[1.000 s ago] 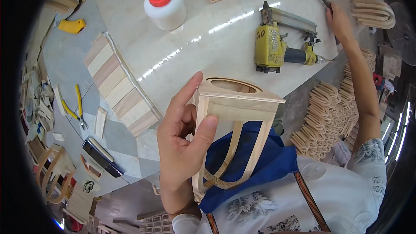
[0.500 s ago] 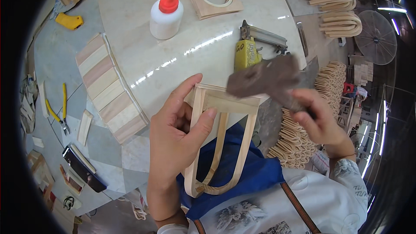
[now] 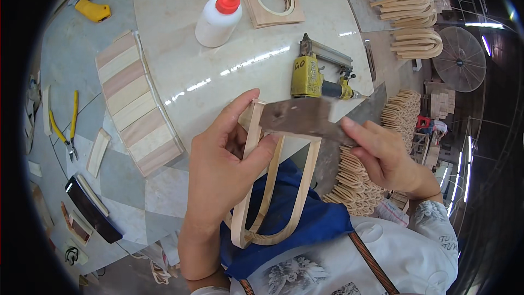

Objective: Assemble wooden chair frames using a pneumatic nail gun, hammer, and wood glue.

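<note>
A pale U-shaped bent wooden frame (image 3: 273, 186) is being held upright above the lap, just in front of the near edge of the round beige marble table (image 3: 180, 33). It is being gripped near its top by the left hand (image 3: 224, 169), whose fingers are being closed around one side strip. A flat dark rusty metal blade (image 3: 297, 116) is being pressed across the top of the frame by the right hand (image 3: 385, 155), whose fingers are being clenched on the blade's end. Behind the blade, a yellow pneumatic nail gun (image 3: 314, 74) is lying on the table, and farther away a white glue bottle with a red nozzle (image 3: 218, 19) is standing.
</note>
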A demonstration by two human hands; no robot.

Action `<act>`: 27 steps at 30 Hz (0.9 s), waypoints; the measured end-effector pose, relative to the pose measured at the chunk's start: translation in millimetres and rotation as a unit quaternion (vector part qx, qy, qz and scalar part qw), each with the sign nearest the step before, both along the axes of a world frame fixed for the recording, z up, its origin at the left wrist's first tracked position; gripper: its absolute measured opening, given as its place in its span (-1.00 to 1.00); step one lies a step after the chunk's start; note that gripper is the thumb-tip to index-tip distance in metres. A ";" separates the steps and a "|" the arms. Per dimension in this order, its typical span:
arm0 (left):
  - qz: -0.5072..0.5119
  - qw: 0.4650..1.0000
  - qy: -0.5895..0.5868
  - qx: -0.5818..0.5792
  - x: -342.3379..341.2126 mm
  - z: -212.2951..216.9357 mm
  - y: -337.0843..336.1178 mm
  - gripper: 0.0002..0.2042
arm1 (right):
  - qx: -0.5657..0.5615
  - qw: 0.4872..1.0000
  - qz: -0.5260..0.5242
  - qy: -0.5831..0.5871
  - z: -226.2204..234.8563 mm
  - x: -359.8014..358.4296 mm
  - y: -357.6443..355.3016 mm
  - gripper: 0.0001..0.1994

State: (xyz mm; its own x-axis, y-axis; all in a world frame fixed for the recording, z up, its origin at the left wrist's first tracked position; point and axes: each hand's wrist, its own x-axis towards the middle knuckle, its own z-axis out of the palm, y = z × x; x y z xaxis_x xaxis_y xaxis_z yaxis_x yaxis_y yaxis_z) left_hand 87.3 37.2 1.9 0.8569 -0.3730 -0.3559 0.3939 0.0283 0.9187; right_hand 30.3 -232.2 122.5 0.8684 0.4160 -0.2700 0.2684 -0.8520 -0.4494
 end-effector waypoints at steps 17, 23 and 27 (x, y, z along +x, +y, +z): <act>0.003 1.000 0.005 -0.001 -1.0 -0.5 -0.1 -0.45 | -0.036 0.999 0.009 -0.028 -2.8 -3.5 1.3 -0.36; 0.004 1.000 -0.003 0.001 -2.7 -3.7 -1.3 -0.44 | -0.028 0.999 0.012 -0.029 -1.3 -5.0 0.2 -0.37; 0.007 1.000 -0.002 0.000 -2.1 -2.8 -2.1 -0.44 | -0.019 0.999 0.007 -0.027 -1.1 -5.0 -1.9 -0.38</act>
